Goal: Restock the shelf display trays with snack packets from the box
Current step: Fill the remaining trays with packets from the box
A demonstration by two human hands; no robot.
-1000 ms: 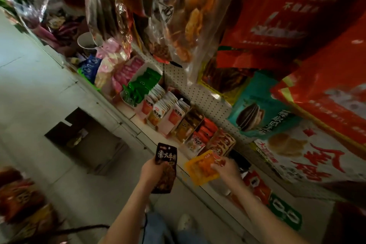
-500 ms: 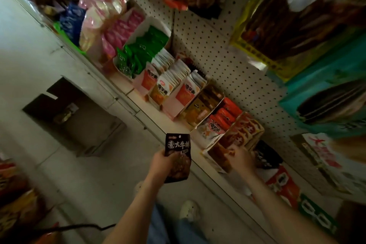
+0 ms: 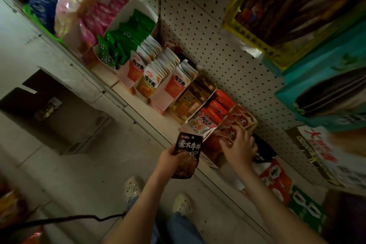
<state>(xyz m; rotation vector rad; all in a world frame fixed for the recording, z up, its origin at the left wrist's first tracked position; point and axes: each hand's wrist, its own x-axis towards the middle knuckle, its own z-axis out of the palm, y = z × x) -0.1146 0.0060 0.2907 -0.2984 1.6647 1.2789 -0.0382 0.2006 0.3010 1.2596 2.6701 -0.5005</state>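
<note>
My left hand [image 3: 169, 161] grips a dark brown snack packet [image 3: 187, 155] with white lettering, held upright in front of the shelf edge. My right hand [image 3: 238, 147] rests on the red and orange packets in a display tray [image 3: 214, 156] at the near end of the shelf, fingers spread over them; whether it pinches one is not visible. A cardboard box [image 3: 55, 113] stands open on the floor to the left, with a small packet inside.
More trays line the shelf [image 3: 126, 90]: white-and-orange packets [image 3: 150, 77], green packets [image 3: 122, 45], pink packets [image 3: 99, 16]. A pegboard wall [image 3: 213, 49] rises behind them. Large bags [image 3: 316, 25] hang overhead at right. My shoes [image 3: 182, 204] stand on the tiled floor.
The orange packet that my right hand held a second ago went into the near tray. That hand now lies on the tray's packets. My view has moved closer to the shelf.
</note>
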